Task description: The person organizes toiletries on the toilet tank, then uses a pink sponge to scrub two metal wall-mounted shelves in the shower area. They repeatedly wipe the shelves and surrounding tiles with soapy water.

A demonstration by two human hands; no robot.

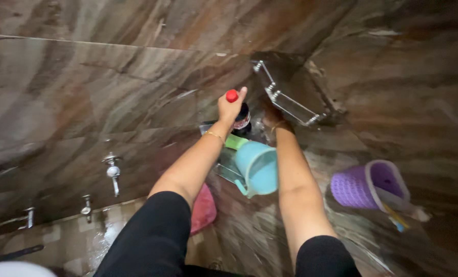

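Observation:
My left hand (pixel 230 106) grips a dark bottle (pixel 242 117) with a red cap (pixel 232 95), held up against the brown marbled wall near a corner shelf. My right hand (pixel 273 117) reaches in just right of the bottle, under a glass corner shelf (pixel 286 98) with metal brackets; its fingers are partly hidden and I cannot tell what they touch. A light blue plastic mug (pixel 257 167) hangs or sits between my two forearms, below the hands. A green object (pixel 236 141) shows behind my left wrist.
A purple woven basket (pixel 368 185) holding small items is fixed on the right wall. Metal taps (pixel 113 171) stick out of the left wall above a wet tiled floor. A pink object (pixel 204 209) lies below my left arm.

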